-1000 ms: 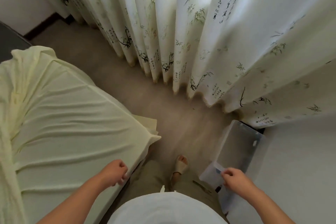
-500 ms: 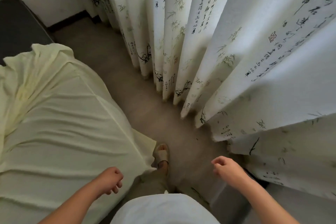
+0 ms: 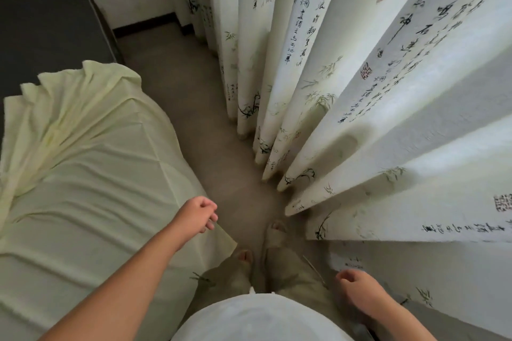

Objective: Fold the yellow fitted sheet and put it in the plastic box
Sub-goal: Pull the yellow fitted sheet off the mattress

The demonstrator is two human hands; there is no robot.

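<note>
While the yellow fitted sheet (image 3: pixel 83 188) lies spread on the bed (image 3: pixel 50 25), unfolded, my left grip (image 3: pixel 198 214) hovers loosely curled, empty, by its corner; right grip (image 3: pixel 357 288) likewise empty. Next, I judge: seize that corner.

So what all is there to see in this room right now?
pale yellow fitted sheet: one, yellow, spread over the bed, left
dark grey padded mattress: one, grey, bare beyond the sheet, upper left
white fabric curtains printed with black calligraphy and bamboo: many folds, white, hanging at right
plain floor: one, grey-beige, between bed and curtains
dark skirting board: one, dark brown, foot of the far wall
pale open-toed sandals: two, beige, on the person's feet, bottom centre
loose trousers: one pair, olive
white shirt: one, bottom edge
left hand: one, over the sheet's near corner, empty
right hand: one, beside the curtains, empty
</note>
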